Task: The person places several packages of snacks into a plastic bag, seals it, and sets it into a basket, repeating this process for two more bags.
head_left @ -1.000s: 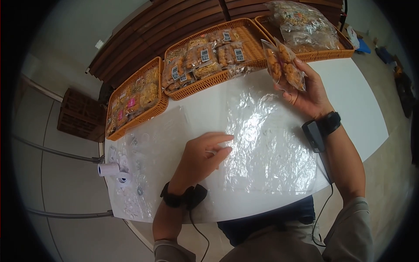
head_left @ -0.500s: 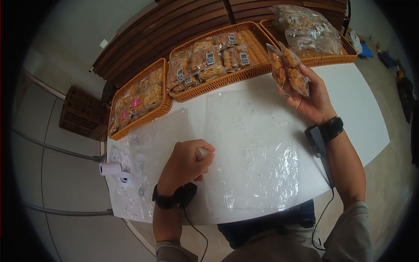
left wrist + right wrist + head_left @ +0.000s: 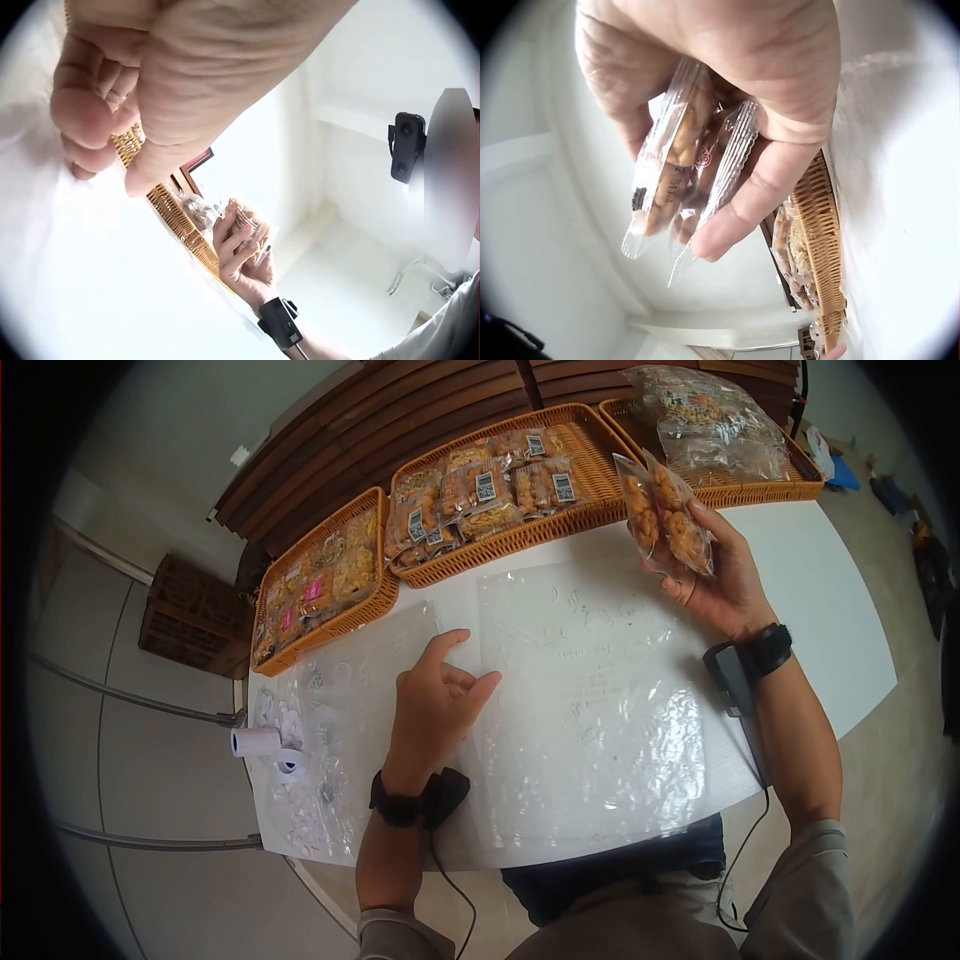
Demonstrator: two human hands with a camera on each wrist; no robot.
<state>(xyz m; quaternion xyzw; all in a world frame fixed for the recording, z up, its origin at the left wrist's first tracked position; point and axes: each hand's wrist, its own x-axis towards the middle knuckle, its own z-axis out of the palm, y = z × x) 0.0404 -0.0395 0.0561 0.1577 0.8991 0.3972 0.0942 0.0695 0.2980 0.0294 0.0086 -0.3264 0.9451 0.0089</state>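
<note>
Two clear packets of golden-brown twisted snacks, a front packet and one beside it, are gripped together in my right hand, raised above the table's right side. In the right wrist view, the thumb and fingers close round the packets, with their crimped ends sticking out. My left hand holds nothing, its thumb and forefinger spread apart beside the left edge of a large clear plastic bag. That bag lies flat on the white table, faint print showing on it.
Wicker baskets line the back: a left one and a middle one with packaged snacks, a right one with a big snack bag. Another clear plastic sheet and label rolls lie at left.
The large plastic bag has shifted left and lies smoother. My left hand moved left off it, curled briefly, then spread its thumb and forefinger. My right hand still holds the packets.
</note>
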